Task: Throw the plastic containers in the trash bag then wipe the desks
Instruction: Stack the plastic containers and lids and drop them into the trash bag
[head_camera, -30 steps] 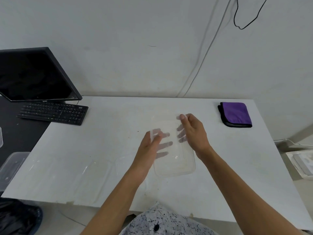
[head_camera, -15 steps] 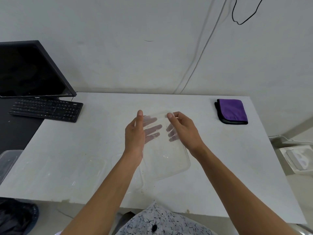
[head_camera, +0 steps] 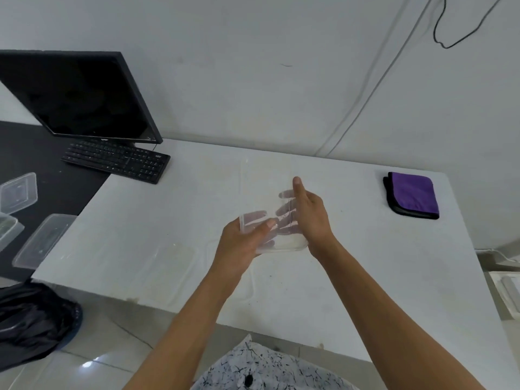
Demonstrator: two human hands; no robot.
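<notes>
Both hands hold a clear plastic container point(head_camera: 284, 240) above the middle of the white desk point(head_camera: 365, 263). My left hand point(head_camera: 242, 246) grips its near left corner, thumb on top. My right hand point(head_camera: 311, 212) holds its right side, fingers showing through the plastic. More clear containers lie on the white desk: one point(head_camera: 171, 266) near the front edge, another point(head_camera: 253, 175) further back. On the black desk at the left rest further containers point(head_camera: 42, 240) point(head_camera: 18, 192). A black trash bag point(head_camera: 33, 322) sits on the floor at lower left. A purple cloth point(head_camera: 412, 194) lies folded at the desk's right rear.
A black monitor point(head_camera: 81, 97) and keyboard point(head_camera: 118, 160) stand at the back left, across the two desks' joint. Cables point(head_camera: 365, 102) run down the wall behind. A white object point(head_camera: 506, 291) sits on the floor to the right of the desk.
The container has been turned flatter and lowered slightly in my hands. My left hand has shifted to the near corner. The view has swung left, bringing the trash bag and black desk into sight.
</notes>
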